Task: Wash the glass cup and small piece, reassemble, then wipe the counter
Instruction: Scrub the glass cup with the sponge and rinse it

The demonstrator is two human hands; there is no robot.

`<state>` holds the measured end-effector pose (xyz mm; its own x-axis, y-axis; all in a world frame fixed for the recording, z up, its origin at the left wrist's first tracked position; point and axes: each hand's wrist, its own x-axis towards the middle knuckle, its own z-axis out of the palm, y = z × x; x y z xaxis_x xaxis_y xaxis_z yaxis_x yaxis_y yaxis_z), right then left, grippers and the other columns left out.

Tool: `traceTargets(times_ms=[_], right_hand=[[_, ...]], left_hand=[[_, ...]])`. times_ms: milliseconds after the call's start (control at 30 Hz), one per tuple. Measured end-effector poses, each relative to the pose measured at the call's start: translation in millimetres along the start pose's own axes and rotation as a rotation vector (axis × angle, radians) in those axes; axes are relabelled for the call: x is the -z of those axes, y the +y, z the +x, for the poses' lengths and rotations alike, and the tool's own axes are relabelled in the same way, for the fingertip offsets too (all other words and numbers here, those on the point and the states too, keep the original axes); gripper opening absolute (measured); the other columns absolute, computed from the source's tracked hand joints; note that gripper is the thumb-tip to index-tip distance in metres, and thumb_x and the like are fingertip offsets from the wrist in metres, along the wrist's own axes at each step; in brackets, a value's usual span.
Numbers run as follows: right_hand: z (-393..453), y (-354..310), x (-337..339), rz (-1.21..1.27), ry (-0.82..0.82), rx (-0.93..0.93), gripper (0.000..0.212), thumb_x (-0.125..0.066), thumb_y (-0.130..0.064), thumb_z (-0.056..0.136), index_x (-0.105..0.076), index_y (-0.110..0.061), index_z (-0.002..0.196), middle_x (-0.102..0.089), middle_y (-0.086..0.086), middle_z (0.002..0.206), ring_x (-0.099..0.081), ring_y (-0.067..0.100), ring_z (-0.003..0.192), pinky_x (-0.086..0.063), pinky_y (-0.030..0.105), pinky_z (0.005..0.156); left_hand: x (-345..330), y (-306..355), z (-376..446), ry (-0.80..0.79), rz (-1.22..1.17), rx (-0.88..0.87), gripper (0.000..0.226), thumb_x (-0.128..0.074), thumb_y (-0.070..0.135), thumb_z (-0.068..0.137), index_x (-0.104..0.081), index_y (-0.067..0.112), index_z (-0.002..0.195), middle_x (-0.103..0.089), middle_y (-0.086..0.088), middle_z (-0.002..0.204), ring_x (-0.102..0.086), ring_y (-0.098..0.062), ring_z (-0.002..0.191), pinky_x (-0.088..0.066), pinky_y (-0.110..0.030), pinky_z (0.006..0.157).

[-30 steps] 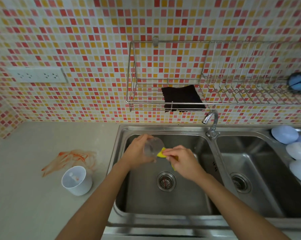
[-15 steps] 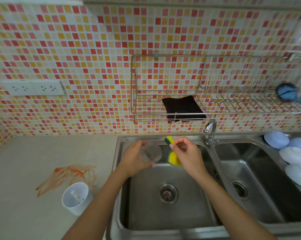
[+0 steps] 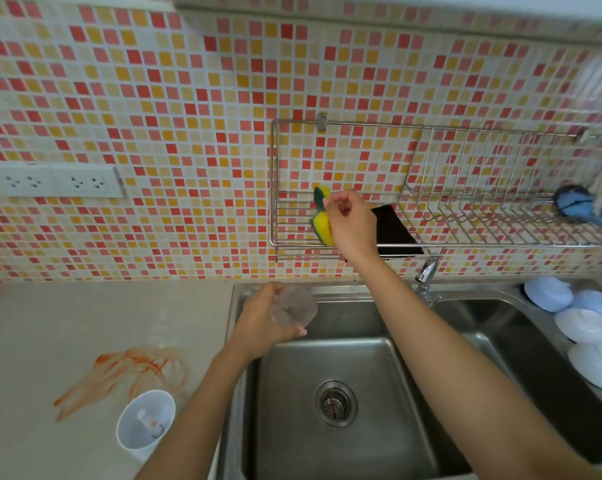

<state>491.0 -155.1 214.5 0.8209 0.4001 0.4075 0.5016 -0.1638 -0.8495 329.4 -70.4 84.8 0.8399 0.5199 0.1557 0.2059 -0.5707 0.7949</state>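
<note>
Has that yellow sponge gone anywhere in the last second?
Yes. The right hand has carried the sponge up and away from the sink basin to the wire rack on the wall, beside the dark cloth.

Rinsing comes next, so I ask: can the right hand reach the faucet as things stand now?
Probably yes. The right hand is up at the wire rack, holding the sponge; the faucet stands just below, unobstructed. It must release the sponge first.
</note>
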Motion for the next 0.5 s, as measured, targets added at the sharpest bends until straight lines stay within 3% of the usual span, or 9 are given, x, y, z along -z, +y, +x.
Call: traceTargets(times_ms=[100, 300, 500], right_hand=[[14, 5, -15, -0.119, 0.004, -0.008, 0.015, -0.057, -0.023, 0.096, -0.062, -0.01, 0.102, -0.061, -0.002, 0.088, -0.054, 0.006, 0.075, -0.036, 0.003, 0.056], [23, 16, -34, -0.365, -0.036, 0.039, 0.008, -0.055, -0.018, 0.097, -0.061, -0.013, 0.099, -0.06, 0.0, 0.097, -0.054, 0.011, 0.079, -0.033, 0.014, 0.059], [25, 23, -38, -0.54, -0.129, 0.004, 0.026, -0.05, -0.01, 0.095, -0.07, -0.013, 0.079, -0.064, 0.0, 0.074, -0.058, 0.013, 0.063, -0.042, 0.02, 0.048]], left_hand=[[-2, -2, 2, 0.005, -0.034, -0.019, 0.083, -0.09, 0.036, 0.058, -0.043, 0.029, 0.126, -0.05, 0.016, 0.12, -0.05, -0.01, 0.114, -0.047, -0.031, 0.096], [-13, -14, 1, -0.016, -0.058, 0.04, 0.079, -0.089, 0.04, 0.058, -0.045, 0.035, 0.124, -0.051, 0.017, 0.125, -0.051, -0.008, 0.116, -0.05, -0.033, 0.097], [-17, -18, -7, -0.006, -0.054, 0.077, 0.079, -0.089, 0.041, 0.058, -0.044, 0.034, 0.122, -0.051, 0.018, 0.123, -0.051, -0.005, 0.113, -0.047, -0.025, 0.093]])
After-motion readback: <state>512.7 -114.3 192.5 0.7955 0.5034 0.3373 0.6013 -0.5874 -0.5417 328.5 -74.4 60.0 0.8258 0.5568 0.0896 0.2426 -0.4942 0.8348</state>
